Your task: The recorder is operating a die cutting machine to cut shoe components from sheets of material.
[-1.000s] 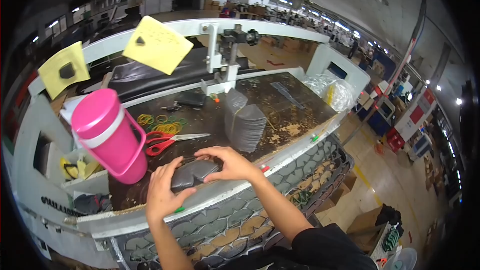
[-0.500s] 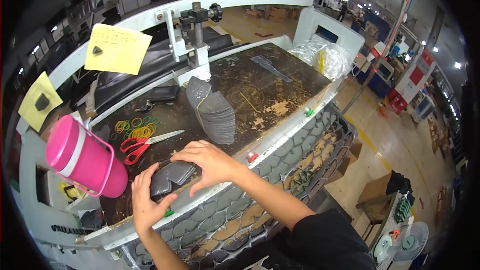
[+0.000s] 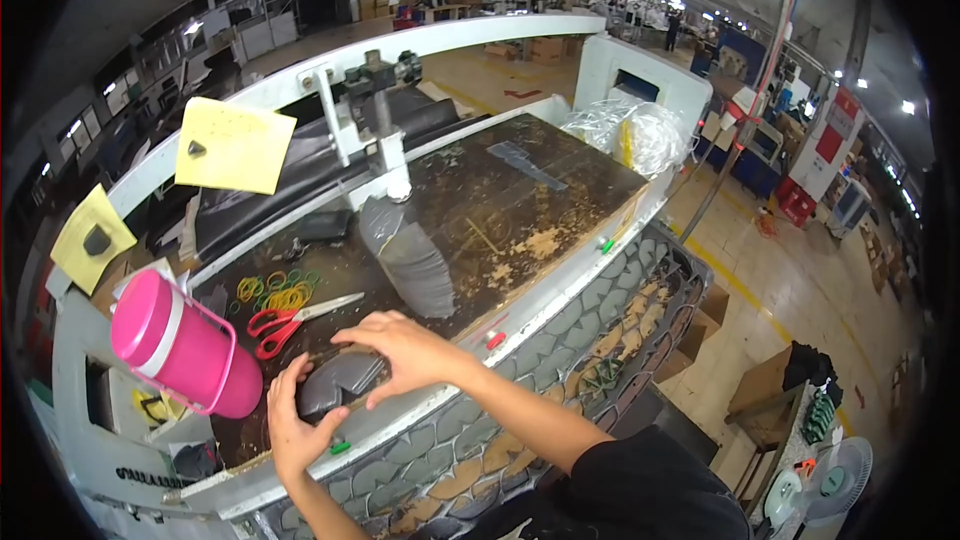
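A small stack of dark grey cut pieces (image 3: 338, 387) with a curved, notched outline lies at the near left edge of the worn board. My left hand (image 3: 300, 422) curls round its left end, thumb at the near side. From the right, my right hand (image 3: 408, 348) closes on the other end, its fingers on the far side and its thumb near the front. Beyond it stands a taller, leaning stack of similar grey pieces (image 3: 418, 265). Red-handled scissors (image 3: 290, 325) lie just past my left hand, beside yellow and green rubber bands (image 3: 285, 292).
A pink jug (image 3: 190, 345) stands left of my hands. The dark board (image 3: 440, 210) carries a grey scrap strip (image 3: 525, 166) and crumbs. Below its front edge sits a tray of grey and tan offcuts (image 3: 500, 440). A white machine arm (image 3: 335, 60) and yellow notes (image 3: 235, 145) rise behind.
The whole view has shifted, so the bench sits slightly lower. Both hands stay around the small stack, whose top pieces look more evenly lined up and less fanned.
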A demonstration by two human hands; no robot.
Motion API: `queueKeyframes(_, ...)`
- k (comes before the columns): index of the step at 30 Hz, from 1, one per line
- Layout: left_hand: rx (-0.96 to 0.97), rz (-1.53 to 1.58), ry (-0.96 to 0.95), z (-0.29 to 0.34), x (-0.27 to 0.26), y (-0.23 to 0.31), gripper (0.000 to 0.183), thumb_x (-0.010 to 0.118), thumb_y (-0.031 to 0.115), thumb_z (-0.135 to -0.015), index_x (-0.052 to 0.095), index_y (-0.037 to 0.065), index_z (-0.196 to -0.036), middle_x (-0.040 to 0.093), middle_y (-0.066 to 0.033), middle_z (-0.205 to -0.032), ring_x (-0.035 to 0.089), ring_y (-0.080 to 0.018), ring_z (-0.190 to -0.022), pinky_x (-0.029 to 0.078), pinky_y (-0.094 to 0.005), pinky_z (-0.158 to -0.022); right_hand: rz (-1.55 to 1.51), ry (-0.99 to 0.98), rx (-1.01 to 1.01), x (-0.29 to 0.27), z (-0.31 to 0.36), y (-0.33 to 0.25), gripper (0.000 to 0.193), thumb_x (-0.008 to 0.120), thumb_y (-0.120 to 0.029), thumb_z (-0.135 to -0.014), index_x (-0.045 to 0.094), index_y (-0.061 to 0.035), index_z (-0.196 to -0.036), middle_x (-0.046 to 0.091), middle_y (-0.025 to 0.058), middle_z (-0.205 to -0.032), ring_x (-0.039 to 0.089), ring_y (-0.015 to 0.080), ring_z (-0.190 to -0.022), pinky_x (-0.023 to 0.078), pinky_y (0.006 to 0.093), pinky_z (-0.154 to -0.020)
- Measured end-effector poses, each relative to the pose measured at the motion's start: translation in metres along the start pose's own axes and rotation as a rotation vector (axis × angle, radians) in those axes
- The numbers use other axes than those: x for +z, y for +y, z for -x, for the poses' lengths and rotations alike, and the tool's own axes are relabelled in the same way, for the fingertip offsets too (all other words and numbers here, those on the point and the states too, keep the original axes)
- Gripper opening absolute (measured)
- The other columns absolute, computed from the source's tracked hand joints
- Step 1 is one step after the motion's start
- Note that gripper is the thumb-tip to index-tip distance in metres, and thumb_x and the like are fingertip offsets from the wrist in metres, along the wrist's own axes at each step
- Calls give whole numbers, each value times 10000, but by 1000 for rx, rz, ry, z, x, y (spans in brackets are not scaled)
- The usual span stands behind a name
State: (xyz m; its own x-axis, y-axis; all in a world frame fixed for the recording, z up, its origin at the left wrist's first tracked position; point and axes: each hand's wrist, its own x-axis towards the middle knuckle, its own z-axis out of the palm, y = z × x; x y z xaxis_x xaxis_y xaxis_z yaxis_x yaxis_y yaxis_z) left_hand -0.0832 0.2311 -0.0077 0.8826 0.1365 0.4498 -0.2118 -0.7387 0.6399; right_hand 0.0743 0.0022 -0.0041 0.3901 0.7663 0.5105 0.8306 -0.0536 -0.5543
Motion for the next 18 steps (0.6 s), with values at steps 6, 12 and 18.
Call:
queueKeyframes(6,-74,53,158,11,-6,-22,773,897,330,-791,629,-9,-1433,741,-128,-1108,699,-230,-1029,538,-399,-974,-185,-66,-15,21,-8,14,1008,945,-439,-730,499,-80,-1560,690,143,-1379,601,367,-1324,433,490,-1138)
queueKeyframes(12,-268,7,465,0,24,0,354,847,268,-927,766,102,-1230,769,-64,-934,718,-136,-809,573,-335,-732,38,-54,-19,-6,-15,-20,851,922,-423,-715,646,-45,-1426,724,158,-1325,675,392,-1197,524,500,-1031)
queueKeyframes(18,-298,-219,615,7,11,4,370,839,444,-883,748,87,-850,586,-97,-567,609,-267,-519,452,-412,-545,-29,-58,-79,30,-3,9,938,924,-259,-728,528,-74,-1558,670,208,-1395,599,409,-1322,401,508,-1156)
